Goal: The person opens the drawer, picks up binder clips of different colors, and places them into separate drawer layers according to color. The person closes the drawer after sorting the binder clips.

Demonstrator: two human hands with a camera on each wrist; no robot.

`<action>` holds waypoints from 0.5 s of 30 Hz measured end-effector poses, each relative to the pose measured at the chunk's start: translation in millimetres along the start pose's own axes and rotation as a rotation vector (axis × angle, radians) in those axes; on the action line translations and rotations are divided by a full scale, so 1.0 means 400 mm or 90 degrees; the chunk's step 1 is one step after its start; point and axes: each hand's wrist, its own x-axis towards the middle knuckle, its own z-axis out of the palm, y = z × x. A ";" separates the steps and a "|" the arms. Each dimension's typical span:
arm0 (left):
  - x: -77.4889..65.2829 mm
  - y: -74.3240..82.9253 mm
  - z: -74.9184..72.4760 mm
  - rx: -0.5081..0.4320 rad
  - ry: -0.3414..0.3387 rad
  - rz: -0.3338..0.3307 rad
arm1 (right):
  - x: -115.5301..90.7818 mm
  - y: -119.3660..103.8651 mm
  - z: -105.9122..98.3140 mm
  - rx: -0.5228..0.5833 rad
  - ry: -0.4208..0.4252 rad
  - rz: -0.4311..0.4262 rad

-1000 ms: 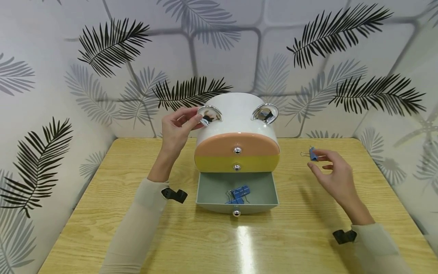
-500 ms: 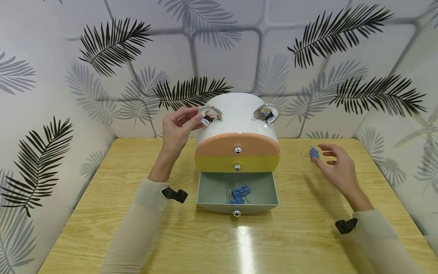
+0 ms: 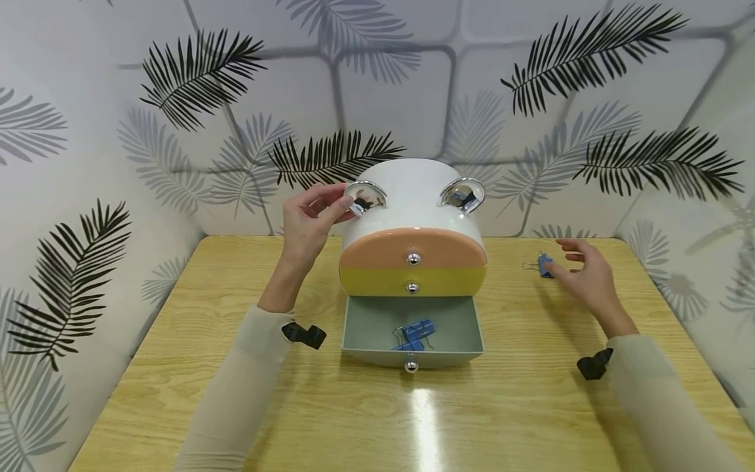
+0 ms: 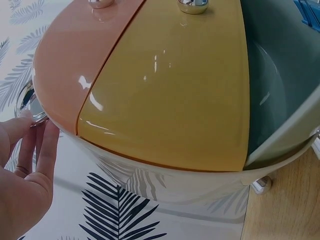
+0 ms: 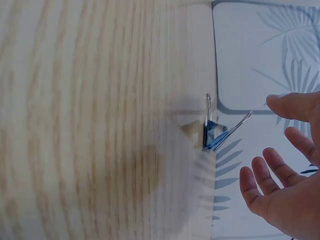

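Observation:
My left hand (image 3: 307,223) pinches the left silver ear (image 3: 366,196) of a small white drawer box (image 3: 413,196) between thumb and fingers, as the left wrist view also shows. The box's lowest drawer (image 3: 366,324), grey-green, is pulled out, with blue binder clips (image 3: 417,331) lying in it. To the right of the box, a single blue binder clip (image 3: 545,265) rests on the table near its back edge. My right hand (image 3: 584,275) is beside this clip, fingers spread. In the right wrist view, a gap shows between the fingers (image 5: 275,165) and the clip (image 5: 212,137).
Above the pulled-out drawer are a shut yellow drawer (image 3: 383,282) and a shut orange drawer (image 3: 377,252), each with a round silver knob. A second silver ear (image 3: 463,195) sticks out on the box's right. Leaf-patterned wall covering (image 3: 389,98) stands behind the wooden table (image 3: 283,406).
My right hand has moved slightly away from me, toward the table's back edge, and its fingers have spread from beside the lone clip. My left hand keeps its hold on the ear.

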 end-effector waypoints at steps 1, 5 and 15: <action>0.000 0.000 0.000 0.000 0.000 0.000 | 0.005 0.004 0.000 0.004 -0.009 0.008; -0.002 0.001 -0.001 0.001 0.000 0.000 | 0.022 0.018 0.004 0.009 -0.043 0.039; -0.001 0.003 0.000 -0.004 0.000 -0.005 | 0.053 0.067 0.016 -0.005 -0.146 0.082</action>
